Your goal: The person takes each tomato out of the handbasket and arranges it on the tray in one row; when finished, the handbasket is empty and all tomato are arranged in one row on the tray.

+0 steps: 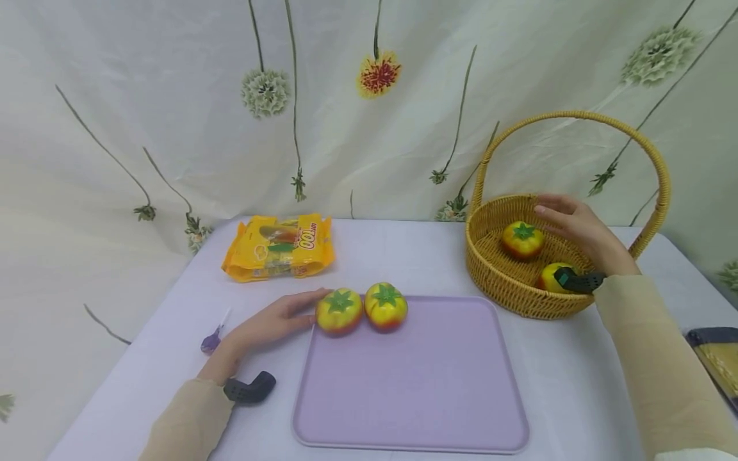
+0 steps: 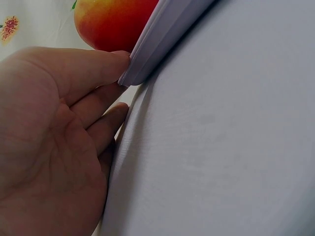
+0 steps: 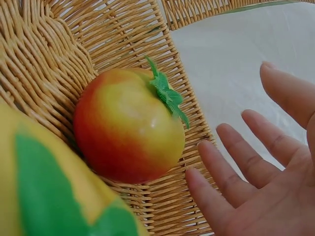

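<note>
1. Reaching over the basket (image 1: 501,288), the right hand (image 1: 582,227) grasps nothing; its fingers are extended and apart.
2. Two fruits sit in the basket: the far fruit (image 1: 523,241), near those fingers, and the near fruit (image 1: 549,277), partly hidden below the wrist.
3. At the far left corner of the tray (image 1: 415,384), the left hand (image 1: 277,323) is released, with straight fingers (the thumb touches the rim) beside the left fruit (image 1: 339,314).
4. Just right of that fruit, the right fruit (image 1: 386,307) rests along the tray's far edge; whether the pair touch is hard to tell.
5. Rolling looks like the main risk: a nudge from the left hand could send the left fruit into its neighbour or over the rim onto the desk (image 1: 415,256).
6. Inside the basket, a hurried grasp could slip, since the fruit looks smooth and round.
7. Lifting carelessly, the right wrist or sleeve might catch the handle (image 1: 579,115) and tip the basket.
</note>
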Demonstrator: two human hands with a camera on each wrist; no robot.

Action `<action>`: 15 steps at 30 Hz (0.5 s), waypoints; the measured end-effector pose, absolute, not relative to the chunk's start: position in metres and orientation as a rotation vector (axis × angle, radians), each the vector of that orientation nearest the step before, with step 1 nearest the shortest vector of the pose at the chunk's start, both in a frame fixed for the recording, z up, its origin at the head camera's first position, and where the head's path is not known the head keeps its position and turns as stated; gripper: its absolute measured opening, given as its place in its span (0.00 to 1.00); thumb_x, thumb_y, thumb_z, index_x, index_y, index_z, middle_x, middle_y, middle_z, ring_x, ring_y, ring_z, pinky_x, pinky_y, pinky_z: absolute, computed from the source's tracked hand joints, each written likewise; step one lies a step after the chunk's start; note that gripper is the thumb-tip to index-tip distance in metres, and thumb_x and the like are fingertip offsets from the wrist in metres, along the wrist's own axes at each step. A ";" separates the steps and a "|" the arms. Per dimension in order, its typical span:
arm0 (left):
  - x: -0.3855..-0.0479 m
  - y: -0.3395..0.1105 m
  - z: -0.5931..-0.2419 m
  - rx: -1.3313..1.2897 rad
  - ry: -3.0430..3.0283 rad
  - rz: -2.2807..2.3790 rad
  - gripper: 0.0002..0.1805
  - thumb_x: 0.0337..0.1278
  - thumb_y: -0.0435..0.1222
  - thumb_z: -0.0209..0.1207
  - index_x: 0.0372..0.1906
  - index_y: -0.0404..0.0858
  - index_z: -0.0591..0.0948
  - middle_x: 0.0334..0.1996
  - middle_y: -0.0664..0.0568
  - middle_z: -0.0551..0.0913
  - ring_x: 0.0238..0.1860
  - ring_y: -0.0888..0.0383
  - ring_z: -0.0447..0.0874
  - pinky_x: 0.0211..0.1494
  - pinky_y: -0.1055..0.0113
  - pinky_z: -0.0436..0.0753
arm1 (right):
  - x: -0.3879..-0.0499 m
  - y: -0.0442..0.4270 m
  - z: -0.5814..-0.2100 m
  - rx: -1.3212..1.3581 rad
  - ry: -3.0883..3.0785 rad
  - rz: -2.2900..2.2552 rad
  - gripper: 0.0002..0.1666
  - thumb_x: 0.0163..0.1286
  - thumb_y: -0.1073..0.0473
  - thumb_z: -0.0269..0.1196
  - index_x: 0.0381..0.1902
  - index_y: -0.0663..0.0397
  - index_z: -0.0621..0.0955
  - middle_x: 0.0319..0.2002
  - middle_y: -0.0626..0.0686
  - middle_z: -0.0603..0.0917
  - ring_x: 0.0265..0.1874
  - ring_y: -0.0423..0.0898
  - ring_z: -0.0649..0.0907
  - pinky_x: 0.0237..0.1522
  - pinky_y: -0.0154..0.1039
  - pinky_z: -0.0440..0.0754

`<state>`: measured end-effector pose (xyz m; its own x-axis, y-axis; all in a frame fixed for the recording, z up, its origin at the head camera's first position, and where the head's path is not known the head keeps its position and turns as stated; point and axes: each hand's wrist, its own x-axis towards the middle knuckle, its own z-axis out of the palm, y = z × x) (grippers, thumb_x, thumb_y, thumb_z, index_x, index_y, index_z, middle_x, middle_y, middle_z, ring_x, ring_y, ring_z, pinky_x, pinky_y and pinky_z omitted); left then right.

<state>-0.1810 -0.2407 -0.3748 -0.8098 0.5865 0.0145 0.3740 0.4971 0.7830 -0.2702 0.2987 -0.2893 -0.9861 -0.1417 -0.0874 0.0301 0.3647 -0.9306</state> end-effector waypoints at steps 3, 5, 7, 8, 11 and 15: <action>-0.182 -0.241 -0.374 0.821 2.497 1.211 0.28 0.64 0.40 0.55 0.69 0.47 0.65 0.66 0.54 0.65 0.68 0.51 0.54 0.68 0.48 0.53 | -0.272 0.298 -0.289 -0.106 2.473 -1.649 0.47 0.69 0.42 0.54 0.73 0.59 0.47 0.71 0.63 0.50 0.68 0.58 0.55 0.65 0.51 0.58; -0.182 -0.241 -0.374 0.822 2.501 1.214 0.28 0.64 0.40 0.55 0.69 0.47 0.65 0.66 0.54 0.66 0.68 0.51 0.54 0.68 0.48 0.53 | -0.272 0.298 -0.288 -0.114 2.477 -1.613 0.48 0.68 0.40 0.54 0.73 0.60 0.47 0.70 0.64 0.50 0.67 0.58 0.55 0.65 0.51 0.57; -0.183 -0.241 -0.375 0.826 2.497 1.216 0.28 0.64 0.40 0.55 0.69 0.47 0.65 0.66 0.54 0.66 0.68 0.51 0.54 0.68 0.48 0.53 | -0.272 0.298 -0.288 -0.126 2.476 -1.577 0.49 0.68 0.40 0.54 0.73 0.61 0.47 0.70 0.64 0.50 0.67 0.59 0.55 0.66 0.52 0.56; -0.183 -0.242 -0.375 0.825 2.492 1.219 0.28 0.64 0.40 0.55 0.69 0.47 0.65 0.66 0.54 0.66 0.68 0.52 0.54 0.68 0.48 0.53 | -0.271 0.298 -0.288 -0.134 2.473 -1.559 0.49 0.68 0.40 0.54 0.73 0.62 0.47 0.70 0.65 0.50 0.67 0.59 0.54 0.66 0.53 0.56; -0.183 -0.242 -0.376 0.831 2.485 1.221 0.28 0.64 0.41 0.55 0.69 0.48 0.65 0.66 0.54 0.66 0.68 0.52 0.55 0.68 0.49 0.53 | -0.270 0.298 -0.289 -0.143 2.453 -1.528 0.47 0.69 0.42 0.53 0.72 0.62 0.49 0.70 0.65 0.50 0.67 0.60 0.54 0.66 0.54 0.54; -0.183 -0.243 -0.377 0.828 2.491 1.215 0.28 0.64 0.41 0.55 0.68 0.48 0.66 0.66 0.55 0.66 0.68 0.52 0.55 0.68 0.49 0.53 | -0.270 0.299 -0.292 -0.137 2.444 -1.484 0.45 0.70 0.42 0.53 0.72 0.61 0.51 0.70 0.65 0.52 0.67 0.60 0.54 0.65 0.58 0.52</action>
